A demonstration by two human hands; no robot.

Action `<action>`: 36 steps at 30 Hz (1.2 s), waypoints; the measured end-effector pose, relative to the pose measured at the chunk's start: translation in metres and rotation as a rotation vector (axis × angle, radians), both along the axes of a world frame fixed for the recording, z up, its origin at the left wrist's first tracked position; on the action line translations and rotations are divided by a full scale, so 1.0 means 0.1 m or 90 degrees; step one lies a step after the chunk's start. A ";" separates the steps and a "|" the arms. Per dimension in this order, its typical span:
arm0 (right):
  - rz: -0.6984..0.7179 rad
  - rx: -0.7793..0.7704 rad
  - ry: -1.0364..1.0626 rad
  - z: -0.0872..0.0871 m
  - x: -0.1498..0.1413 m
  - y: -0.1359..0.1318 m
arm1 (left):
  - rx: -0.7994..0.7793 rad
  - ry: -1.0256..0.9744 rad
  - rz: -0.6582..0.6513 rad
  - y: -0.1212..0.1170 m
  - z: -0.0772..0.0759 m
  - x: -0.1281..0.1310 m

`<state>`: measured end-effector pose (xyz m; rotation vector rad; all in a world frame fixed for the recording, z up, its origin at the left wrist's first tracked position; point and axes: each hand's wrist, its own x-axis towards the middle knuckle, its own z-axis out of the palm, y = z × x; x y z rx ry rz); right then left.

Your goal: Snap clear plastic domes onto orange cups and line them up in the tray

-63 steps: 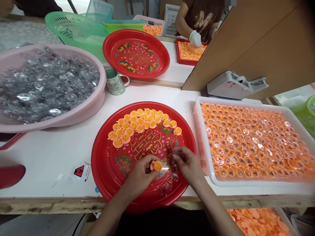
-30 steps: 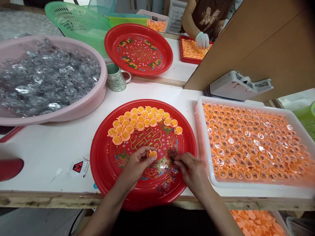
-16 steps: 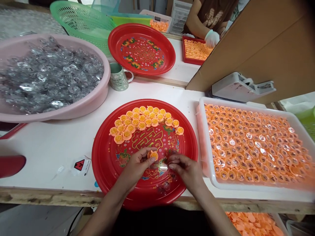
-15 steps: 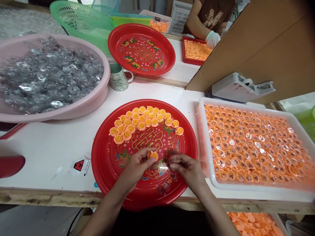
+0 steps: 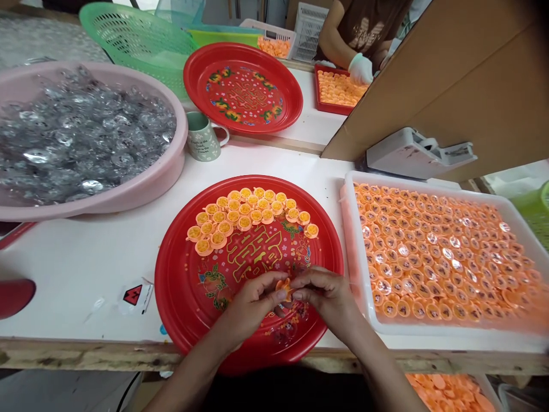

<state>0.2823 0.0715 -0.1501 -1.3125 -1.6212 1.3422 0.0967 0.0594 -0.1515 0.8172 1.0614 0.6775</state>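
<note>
Over the near part of a round red tray point(image 5: 182, 306), my left hand point(image 5: 253, 303) pinches a small orange toy cup point(image 5: 283, 288), now tilted. My right hand point(image 5: 328, 294) meets it from the right, thumb and fingertips pressed together at the cup's edge. Whatever those fingertips hold is too small and covered to make out. Along the tray's far side lie several orange toy cups point(image 5: 233, 216) with yellow insides, packed in a curved band. Clear small pieces point(image 5: 285, 332) rest on the tray just below my hands, hard to tell apart from its printed pattern.
At left stands a pink tub point(image 5: 141, 200) of clear wrapped pieces, beside a green mug point(image 5: 203, 140). A white bin point(image 5: 349, 240) of orange cups is at right, below a tape dispenser point(image 5: 416, 157) and cardboard divider point(image 5: 429, 86). Beyond, a co-worker's gloved hand point(image 5: 361, 68) reaches over another tray.
My two hands have come together: the right hand moved left to the orange cup, and the left shifted slightly right and down. The cup has turned, its yellow inside no longer facing me.
</note>
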 end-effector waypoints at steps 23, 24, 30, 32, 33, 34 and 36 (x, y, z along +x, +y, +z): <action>-0.117 0.221 -0.100 -0.01 -0.05 -0.37 | 0.369 0.187 0.046 -0.16 0.00 0.10; -0.120 0.215 -0.093 -0.01 -0.05 -0.38 | 0.376 0.187 0.052 -0.17 -0.01 0.10; -0.077 0.325 -0.157 0.03 -0.02 -0.41 | 0.395 0.219 -0.018 -0.16 0.05 0.09; -0.046 0.356 -0.191 0.06 0.00 -0.41 | 0.390 0.228 -0.049 -0.15 0.09 0.09; -0.035 0.365 -0.205 0.07 0.01 -0.41 | 0.390 0.228 -0.063 -0.14 0.10 0.09; -0.029 0.374 -0.216 0.07 0.01 -0.41 | 0.392 0.225 -0.076 -0.14 0.11 0.10; -0.020 0.382 -0.221 0.06 0.02 -0.40 | 0.393 0.216 -0.092 -0.14 0.12 0.11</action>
